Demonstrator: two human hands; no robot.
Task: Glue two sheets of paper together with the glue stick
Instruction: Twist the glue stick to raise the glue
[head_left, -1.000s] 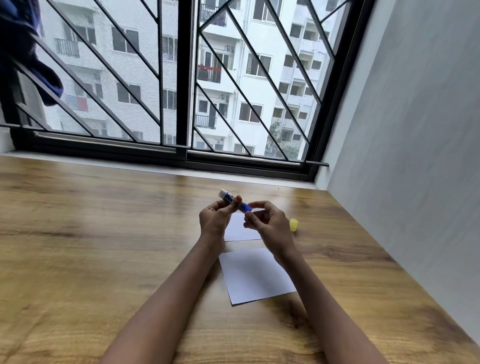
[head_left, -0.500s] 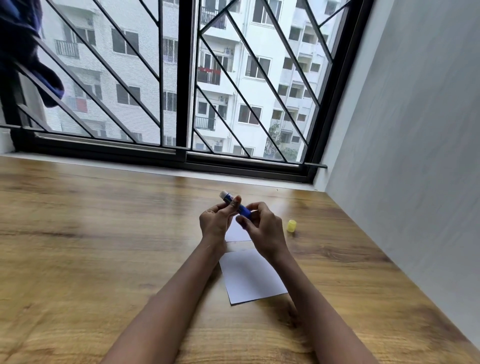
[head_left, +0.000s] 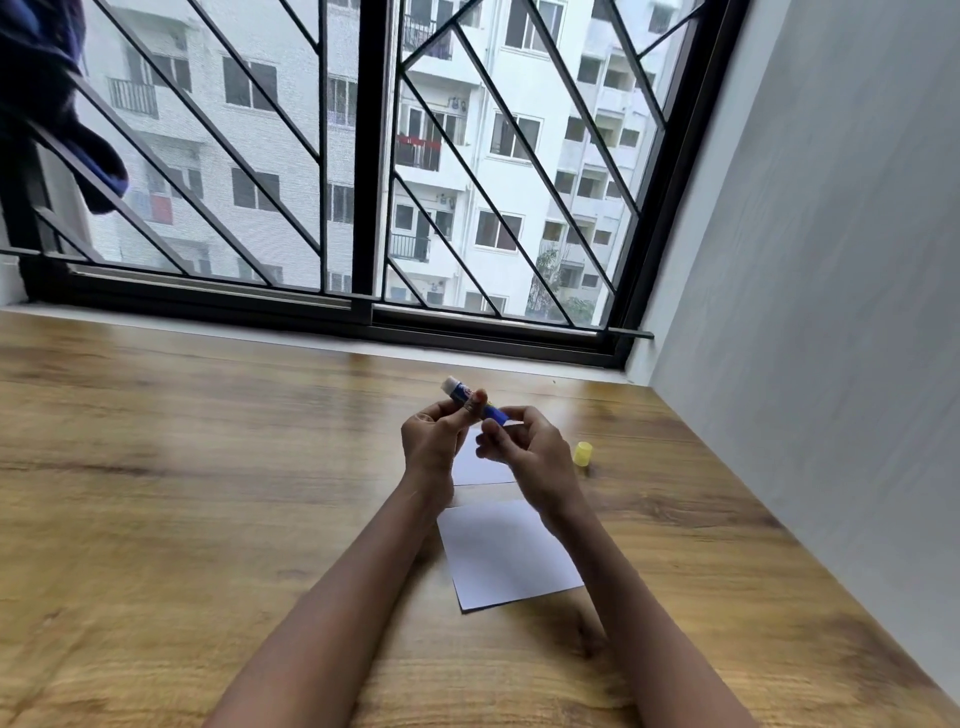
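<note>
Nothing can be read here: no text, brand, number or sign is legible. The blue glue stick (head_left: 459, 392) has a small patch of printed label on its barrel near the white end, but the print is too small and blurred to make out any letters.
</note>
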